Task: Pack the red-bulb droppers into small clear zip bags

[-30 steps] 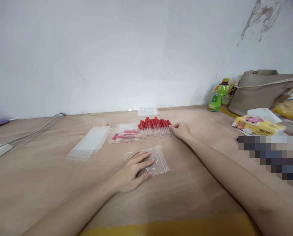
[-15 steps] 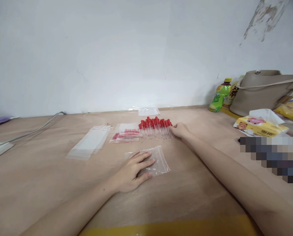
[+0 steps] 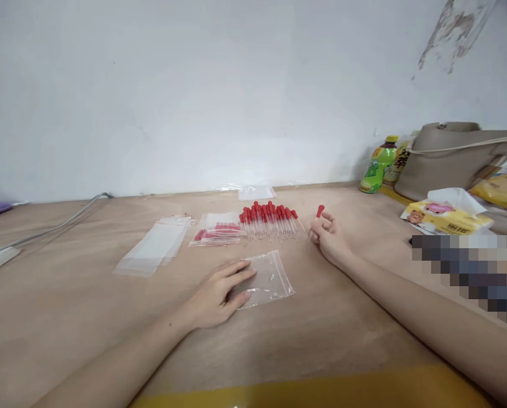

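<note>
My right hand [image 3: 332,238] pinches a glass dropper [image 3: 320,211] with a red rubber bulb, holding it upright at a slight tilt above the table. To its left lies a pile of droppers [image 3: 267,218], their red bulbs toward the wall and clear tubes toward me. My left hand [image 3: 217,294] rests with fingers spread on the left part of a clear zip bag [image 3: 270,277] lying flat. Behind that bag, filled zip bags [image 3: 218,231] with red-bulbed droppers are stacked. Farther left is a fanned stack of flat clear bags [image 3: 156,246].
By the wall lies another clear bag [image 3: 256,193]. At the right stand a green drink bottle [image 3: 378,167], a beige handbag [image 3: 444,161] and a yellow tissue pack [image 3: 446,218]. A grey cable [image 3: 75,215] crosses the left side of the brown-covered table [image 3: 66,334].
My right hand has moved right, away from the pile, with one dropper lifted out. The left hand has slid slightly left on the zip bag, uncovering more of it.
</note>
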